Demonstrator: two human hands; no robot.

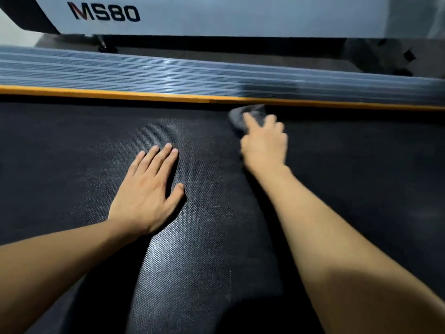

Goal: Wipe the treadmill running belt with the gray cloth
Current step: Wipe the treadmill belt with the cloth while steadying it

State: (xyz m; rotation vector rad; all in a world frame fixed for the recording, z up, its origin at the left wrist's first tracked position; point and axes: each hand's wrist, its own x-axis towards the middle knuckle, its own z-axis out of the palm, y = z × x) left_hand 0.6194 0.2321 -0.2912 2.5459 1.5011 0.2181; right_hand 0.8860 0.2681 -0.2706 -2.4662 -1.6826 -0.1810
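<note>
We see the left hand (147,191) lying flat, fingers straight, on the running belt (72,153). The right hand (263,141), blurred, grips the gray cloth (238,116) at the belt's far edge, beside the orange strip (120,93).

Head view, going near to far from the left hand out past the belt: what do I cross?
left hand → running belt → orange strip → ribbed side rail → white MS80 housing
</note>
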